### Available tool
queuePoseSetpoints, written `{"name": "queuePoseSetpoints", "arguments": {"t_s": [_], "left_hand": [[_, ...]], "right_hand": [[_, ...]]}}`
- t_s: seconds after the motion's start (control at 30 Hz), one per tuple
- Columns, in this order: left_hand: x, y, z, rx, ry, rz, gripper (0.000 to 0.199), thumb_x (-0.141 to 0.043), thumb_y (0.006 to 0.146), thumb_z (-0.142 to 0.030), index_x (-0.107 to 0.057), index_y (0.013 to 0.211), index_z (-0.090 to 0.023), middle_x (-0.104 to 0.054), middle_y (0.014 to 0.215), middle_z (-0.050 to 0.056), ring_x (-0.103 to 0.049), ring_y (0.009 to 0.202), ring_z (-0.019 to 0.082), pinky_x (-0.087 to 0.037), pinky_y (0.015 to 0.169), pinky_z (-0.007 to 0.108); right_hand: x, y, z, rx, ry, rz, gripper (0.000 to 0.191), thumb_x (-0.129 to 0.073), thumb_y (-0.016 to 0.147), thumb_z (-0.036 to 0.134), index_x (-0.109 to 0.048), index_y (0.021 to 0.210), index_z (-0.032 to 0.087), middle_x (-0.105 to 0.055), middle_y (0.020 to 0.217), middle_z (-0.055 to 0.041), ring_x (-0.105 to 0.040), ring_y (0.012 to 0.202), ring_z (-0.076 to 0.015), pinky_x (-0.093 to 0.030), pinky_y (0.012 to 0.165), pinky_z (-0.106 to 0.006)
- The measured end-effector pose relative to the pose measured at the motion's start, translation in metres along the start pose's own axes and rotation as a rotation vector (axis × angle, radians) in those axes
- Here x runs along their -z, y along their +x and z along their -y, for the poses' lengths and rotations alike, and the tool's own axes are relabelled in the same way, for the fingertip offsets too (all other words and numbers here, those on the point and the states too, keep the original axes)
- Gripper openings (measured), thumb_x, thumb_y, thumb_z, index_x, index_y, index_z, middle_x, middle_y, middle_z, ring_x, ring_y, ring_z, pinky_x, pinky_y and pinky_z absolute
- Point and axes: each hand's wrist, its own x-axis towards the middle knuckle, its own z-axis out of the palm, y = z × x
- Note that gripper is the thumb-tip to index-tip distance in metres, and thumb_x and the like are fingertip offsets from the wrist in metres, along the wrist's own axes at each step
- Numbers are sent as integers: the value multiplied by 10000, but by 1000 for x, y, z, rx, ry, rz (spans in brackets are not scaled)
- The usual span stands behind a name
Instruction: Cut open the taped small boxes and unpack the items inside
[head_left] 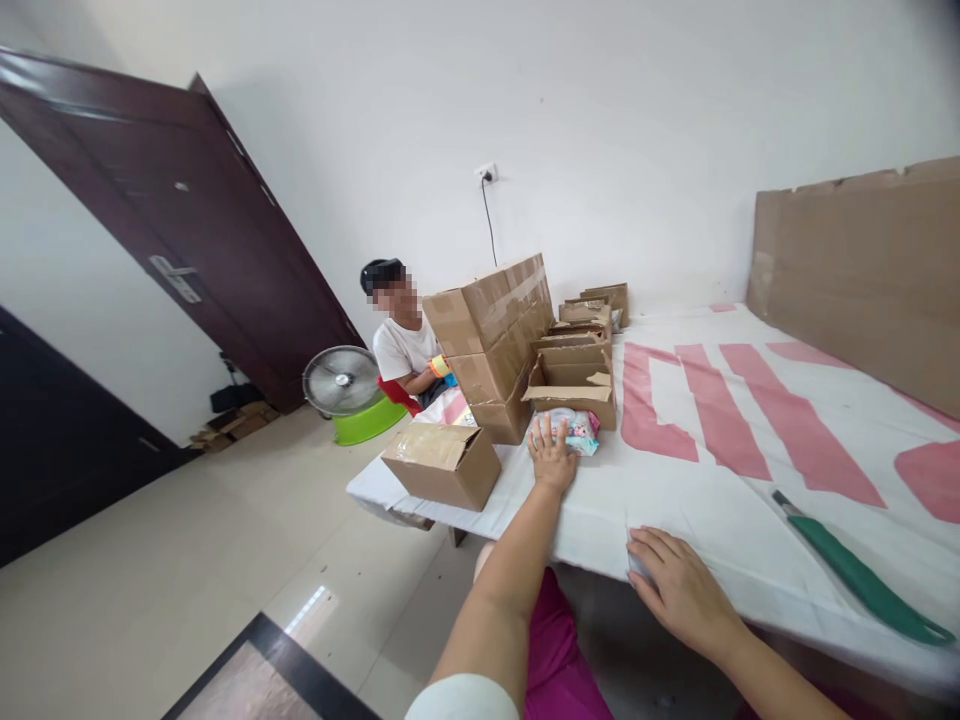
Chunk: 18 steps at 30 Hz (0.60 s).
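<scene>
My left hand (553, 460) reaches forward with its fingers spread, touching a soft pink and light-blue printed plastic packet (581, 430). Part of the packet is hidden under the fingers. It lies on the cloth-covered table (675, 490), right in front of an open cardboard box (574, 395). At the near table edge my right hand (686, 585) lies with fingers stretched out over the cloth, and nothing shows in it. A green-handled tool (862, 575) with a short metal tip lies to its right.
A taped carton (442, 465) stands at the table's left corner. Stacked cartons (491, 350) rise behind it, beside a row of open boxes. Across the table sits a person (405, 350). A large cardboard sheet (855, 280) stands at the right; a fan (343, 380) is on the floor.
</scene>
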Motion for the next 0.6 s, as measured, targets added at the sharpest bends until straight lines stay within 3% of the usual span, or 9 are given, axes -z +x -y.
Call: {"name": "queuePoseSetpoints", "arguments": {"t_s": [0.13, 0.27, 0.33, 0.4, 0.47, 0.53, 0.6], "left_hand": [[5, -3, -4, -41, -24, 47, 593, -504, 875, -318, -380, 1438, -181, -262, 1558, 136, -171, 1457, 309, -159, 1178, 489], [14, -12, -13, -63, -41, 77, 649, -551, 809, -204, -384, 1432, -128, -285, 1540, 183, -193, 1451, 335, -195, 1162, 500], [31, -21, -17, -126, -35, 84, 677, -595, 772, -197, -404, 1422, -184, -268, 1556, 152, -162, 1462, 337, -155, 1167, 526], [60, -30, -14, -239, -2, 37, 599, -592, 794, -230, -458, 1378, -260, -249, 1575, 83, -101, 1478, 316, -52, 1180, 539], [97, -32, 3, -257, 46, -92, 491, -568, 828, -258, -515, 1316, -279, -268, 1568, 51, -95, 1479, 307, -6, 1180, 540], [134, -25, 36, -117, 69, -232, 410, -548, 857, -327, -550, 1263, -267, -321, 1539, 61, -151, 1463, 313, -54, 1174, 546], [161, -15, 84, 91, 77, -383, 394, -549, 852, -375, -582, 1207, -209, -387, 1485, 103, -263, 1416, 317, -184, 1150, 519]], "right_hand": [[4, 1, 3, -15, 5, 31, 269, -541, 872, 252, -653, 1106, 179, -659, 1199, -107, -573, 1144, -251, -459, 963, -432], [5, 2, 4, -17, -2, 31, 262, -557, 865, 243, -648, 1103, 182, -657, 1200, -99, -573, 1140, -239, -456, 971, -418], [5, 2, 3, -12, -10, 38, 259, -558, 867, 241, -645, 1104, 182, -653, 1205, -99, -570, 1142, -240, -455, 968, -418], [5, 2, 3, -9, -9, 37, 257, -553, 872, 242, -644, 1103, 176, -650, 1209, -106, -565, 1146, -247, -451, 964, -424], [5, 2, 4, -14, 5, 25, 258, -549, 871, 242, -645, 1101, 174, -650, 1206, -110, -563, 1144, -253, -450, 956, -428], [5, 2, 5, -23, 17, 14, 263, -550, 865, 237, -646, 1102, 173, -654, 1200, -112, -565, 1139, -257, -450, 948, -431], [5, 3, 7, -32, 17, 11, 264, -550, 861, 228, -646, 1100, 171, -657, 1196, -112, -569, 1134, -262, -450, 942, -435]]}}
